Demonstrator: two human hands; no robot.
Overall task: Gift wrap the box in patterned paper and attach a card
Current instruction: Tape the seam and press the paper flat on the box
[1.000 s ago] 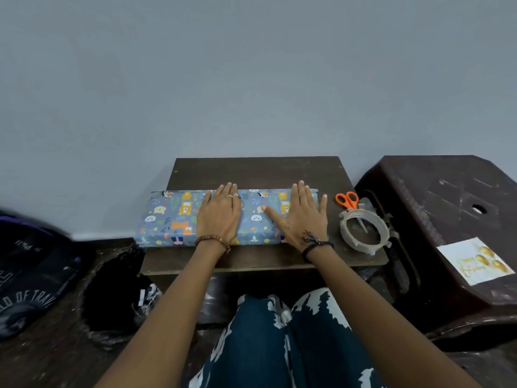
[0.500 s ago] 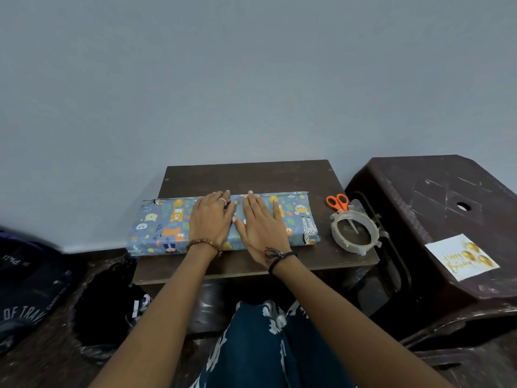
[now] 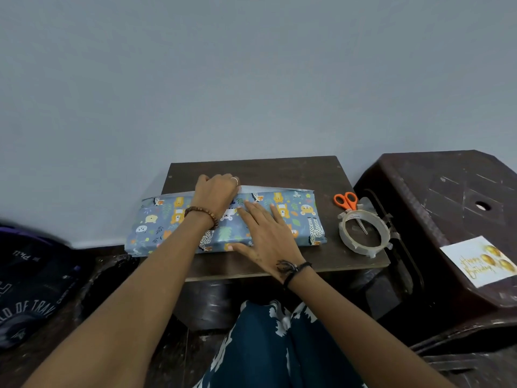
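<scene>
Blue patterned paper (image 3: 282, 217) already covers the top and near side of the box (image 3: 316, 233), which lies lengthwise across the dark tabletop (image 3: 321, 175) with its left end hanging past the edge. From where I sit the wrap looks partly done: along the far edge a flap of paper (image 3: 268, 189) stands up with its white underside showing, so I judge the long seam unsealed, and I see no tape on it. My left hand (image 3: 215, 196) is curled at that far edge and seems to grip the flap, though I can't see its fingertips. My right hand (image 3: 265, 233) lies flat, fingers straight and spread, pressing the paper down on top of the box. Tape roll (image 3: 363, 233) and orange scissors (image 3: 346, 200) sit just right of the box; the card (image 3: 478, 260) waits well apart on the brown stool (image 3: 447, 197), unattached. A second ago both hands lay flat and apart on the top; since then the right has slid towards the middle and the left has gone to the back edge, where the flap has lifted
</scene>
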